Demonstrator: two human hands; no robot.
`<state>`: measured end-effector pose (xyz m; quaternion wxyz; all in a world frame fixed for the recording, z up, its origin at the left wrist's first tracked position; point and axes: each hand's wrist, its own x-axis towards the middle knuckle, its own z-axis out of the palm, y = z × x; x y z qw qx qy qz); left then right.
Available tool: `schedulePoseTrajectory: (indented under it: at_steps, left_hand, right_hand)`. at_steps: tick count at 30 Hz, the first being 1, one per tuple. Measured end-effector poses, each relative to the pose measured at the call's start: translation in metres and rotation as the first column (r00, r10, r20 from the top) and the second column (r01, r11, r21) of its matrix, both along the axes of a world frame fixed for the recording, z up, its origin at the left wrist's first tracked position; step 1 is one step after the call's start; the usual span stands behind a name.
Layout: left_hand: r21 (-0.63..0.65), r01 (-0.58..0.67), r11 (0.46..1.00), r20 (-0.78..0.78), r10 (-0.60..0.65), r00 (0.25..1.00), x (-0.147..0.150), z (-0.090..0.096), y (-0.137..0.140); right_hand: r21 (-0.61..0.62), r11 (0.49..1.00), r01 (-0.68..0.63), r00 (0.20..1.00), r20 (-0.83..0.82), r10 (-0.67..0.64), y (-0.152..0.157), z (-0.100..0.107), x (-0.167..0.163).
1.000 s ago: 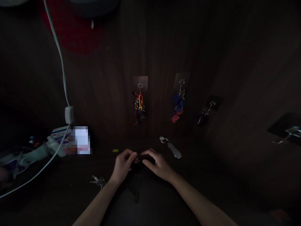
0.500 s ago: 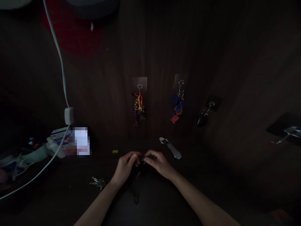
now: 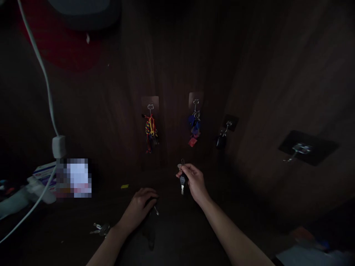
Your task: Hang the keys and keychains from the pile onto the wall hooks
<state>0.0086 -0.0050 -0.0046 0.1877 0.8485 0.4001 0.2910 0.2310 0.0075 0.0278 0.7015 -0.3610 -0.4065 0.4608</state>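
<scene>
My right hand (image 3: 194, 181) is raised in front of the dark wooden wall and holds a black-headed key (image 3: 182, 181) by its ring, the blade hanging down. Lower on the dark surface, my left hand (image 3: 140, 208) rests with its fingers curled on a small metal piece (image 3: 156, 210); what else it holds is too dark to tell. On the wall above hang three key bunches on adhesive hooks: a multicoloured one (image 3: 150, 129), a blue one with a red tag (image 3: 195, 127), and a black fob (image 3: 221, 141).
An empty adhesive hook (image 3: 298, 149) sits on the right wall. A loose key bunch (image 3: 101, 229) lies left of my left arm. A white cable with an adapter (image 3: 58, 146) hangs at left above boxes (image 3: 46, 171). Papers (image 3: 310, 255) lie bottom right.
My hands, joined over a dark key bundle, have parted. The right hand rose holding a key toward the wall; the left stayed low. The view shifted right, bringing the right-wall hook closer.
</scene>
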Motion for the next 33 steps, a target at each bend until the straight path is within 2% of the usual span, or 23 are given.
schedulePoseTrajectory:
  at_steps: [10, 19, 25, 33]
  left_hand:
    - [0.010, 0.000, 1.000, -0.010, 0.000, 1.000, 0.000, 0.004, 0.000]
    - [0.034, 0.004, 0.999, 0.008, -0.004, 1.000, 0.000, 0.001, 0.001]
    - [0.024, -0.006, 1.000, 0.005, 0.006, 1.000, -0.001, 0.001, 0.000]
    - [0.008, -0.008, 1.000, 0.010, 0.008, 1.000, -0.001, 0.000, 0.000]
  right_hand:
    - [-0.029, 0.983, 0.181, 0.964, -0.193, -0.183, 0.006, 0.012, 0.035]
    - [-0.006, 0.900, 0.436, 0.874, -0.236, -0.425, 0.024, 0.057, 0.083]
    - [-0.118, 0.913, 0.390, 0.860, -0.309, -0.407, 0.044, 0.079, 0.102]
    - [-0.186, 0.917, 0.353, 0.831, -0.388, -0.398, 0.061, 0.086, 0.117]
